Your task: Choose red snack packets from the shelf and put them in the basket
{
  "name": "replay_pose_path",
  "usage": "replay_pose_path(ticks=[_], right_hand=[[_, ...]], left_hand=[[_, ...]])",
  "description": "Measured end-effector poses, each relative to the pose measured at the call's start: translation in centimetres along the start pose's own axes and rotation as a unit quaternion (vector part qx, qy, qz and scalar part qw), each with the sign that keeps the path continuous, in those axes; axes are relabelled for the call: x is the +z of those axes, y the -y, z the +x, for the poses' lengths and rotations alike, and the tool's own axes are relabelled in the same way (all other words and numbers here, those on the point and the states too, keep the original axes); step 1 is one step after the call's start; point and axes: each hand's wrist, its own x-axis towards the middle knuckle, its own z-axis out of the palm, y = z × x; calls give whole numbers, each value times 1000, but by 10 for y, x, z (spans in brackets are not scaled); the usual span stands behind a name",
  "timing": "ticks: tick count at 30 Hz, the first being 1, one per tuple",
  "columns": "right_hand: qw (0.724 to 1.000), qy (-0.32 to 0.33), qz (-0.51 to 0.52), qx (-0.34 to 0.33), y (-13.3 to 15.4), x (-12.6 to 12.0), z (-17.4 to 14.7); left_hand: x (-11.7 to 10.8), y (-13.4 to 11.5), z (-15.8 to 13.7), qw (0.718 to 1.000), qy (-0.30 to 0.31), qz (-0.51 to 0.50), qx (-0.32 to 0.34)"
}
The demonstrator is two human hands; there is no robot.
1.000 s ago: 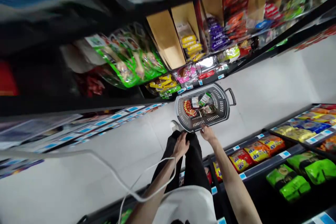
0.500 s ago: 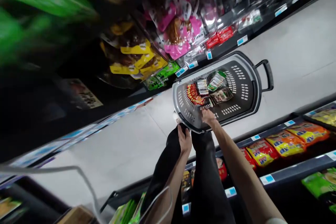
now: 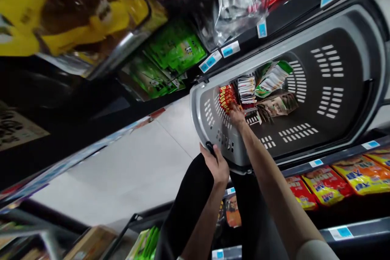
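A large dark grey shopping basket [image 3: 304, 118] with a light grey rim and slotted walls stretches across the right half of the view. My left hand [image 3: 217, 165] is closed around its near left end, by a black handle piece [image 3: 210, 146]. Inside the basket, my right hand [image 3: 237, 115] has its fingers on the lower edge of a red packet [image 3: 225, 95] with yellow markings; the fingertips are partly hidden. Beside it lie a stack of white-edged packets [image 3: 246, 88], a green-and-white packet [image 3: 272, 81] and a brown pouch [image 3: 278, 105].
Shelves flank the narrow floor [image 3: 146, 158]. Yellow bags [image 3: 97, 20] and green packets [image 3: 176, 48] fill the upper-left shelf. Red and orange snack bags [image 3: 326, 183] line the lower-right shelf. My legs stand below the basket. A cardboard box [image 3: 91, 241] sits at the bottom left.
The basket and shelves appear larger and closer. My right hand has moved left within the basket onto the red packet. My left hand stays at the basket's near end.
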Motion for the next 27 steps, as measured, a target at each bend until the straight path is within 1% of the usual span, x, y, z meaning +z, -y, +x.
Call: replay_pose_path(ticks=[2, 4, 6, 9, 12, 14, 18, 23, 27], right_hand=[[1000, -10, -4, -3, -1, 5, 10], [999, -16, -20, -19, -2, 5, 16], [997, -17, -48, -59, -2, 1, 19], [988, -18, -92, -126, -3, -9, 22], [980, 5, -125, -155, -4, -20, 26], [978, 17, -136, -155, -4, -26, 30], [985, 4, -127, -117, -3, -28, 33], [990, 0, -111, -82, 0, -20, 18], [994, 4, -93, -64, -3, -18, 10]], left_hand=[[-2, 1, 2, 1000, 18, -16, -1], [-4, 1, 4, 999, 33, -32, 1], [-4, 0, 5, 999, 35, -40, 1], [-4, -2, 5, 999, 22, -39, -9], [-2, -2, 4, 999, 20, -39, -16], [-2, 0, 5, 999, 24, -42, -10], [-2, 5, 7, 999, 25, -40, 12], [-6, 5, 9, 998, 47, -41, 20], [-8, 3, 9, 998, 54, -41, 14]])
